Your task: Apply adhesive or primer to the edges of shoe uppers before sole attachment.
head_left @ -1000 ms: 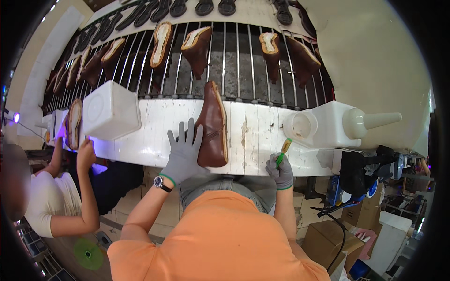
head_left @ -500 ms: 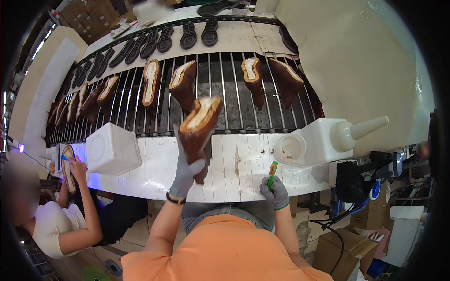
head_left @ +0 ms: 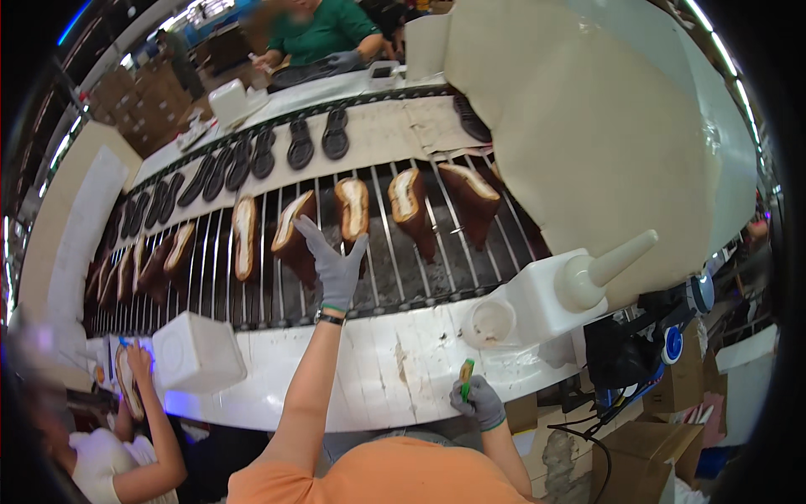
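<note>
My left hand (head_left: 338, 267), in a grey glove, stretches out over the metal roller rack with its fingers spread and holds nothing. Just beyond its thumb a brown shoe upper (head_left: 352, 204) lies with its pale, white-centred bottom facing up; whether the thumb touches it I cannot tell. Another brown upper (head_left: 294, 225) is partly behind my fingers. Down by the white table edge, my right hand (head_left: 481, 403), gloved too, is closed round a small green-handled brush (head_left: 466, 380) that points upward.
A white glue bottle (head_left: 558, 290) with a long nozzle and a round cup (head_left: 489, 323) stand at right. A white container (head_left: 198, 353) sits at left. Black soles (head_left: 300, 144) line the far side. One co-worker (head_left: 117, 462) works at left, another (head_left: 323, 38) across the rack.
My left hand has carried the brown upper away from me, set it on the rack among the others and let go. My right hand still holds the brush. The view has tilted up.
</note>
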Available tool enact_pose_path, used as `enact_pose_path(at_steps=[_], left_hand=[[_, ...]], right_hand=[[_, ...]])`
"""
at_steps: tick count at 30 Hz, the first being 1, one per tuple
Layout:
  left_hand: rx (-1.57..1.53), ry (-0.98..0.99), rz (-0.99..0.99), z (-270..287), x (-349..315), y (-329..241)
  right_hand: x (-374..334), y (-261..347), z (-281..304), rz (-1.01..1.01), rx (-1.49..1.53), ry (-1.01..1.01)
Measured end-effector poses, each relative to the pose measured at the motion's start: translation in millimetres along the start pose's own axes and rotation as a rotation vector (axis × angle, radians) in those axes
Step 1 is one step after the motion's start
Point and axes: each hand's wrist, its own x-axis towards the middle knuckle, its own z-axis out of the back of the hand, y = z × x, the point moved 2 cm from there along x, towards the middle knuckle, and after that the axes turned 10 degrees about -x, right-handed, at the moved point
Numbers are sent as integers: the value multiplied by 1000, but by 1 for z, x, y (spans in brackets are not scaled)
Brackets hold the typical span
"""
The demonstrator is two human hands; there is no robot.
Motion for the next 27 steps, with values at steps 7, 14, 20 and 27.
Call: enact_pose_path(at_steps=[7,14,20,27], left_hand=[[-840,304,299,-144,40,-5],[-814,243,861,-314,72,101],[-505,212,714,-349,63,119],[-668,667,601,-312,3,19]], right_hand=[[-28,16,26,219,301,23],[-24,10,30,160,389,56],[-30,16,34,-19,58,-29],[-27,15,37,111,21,-14]])
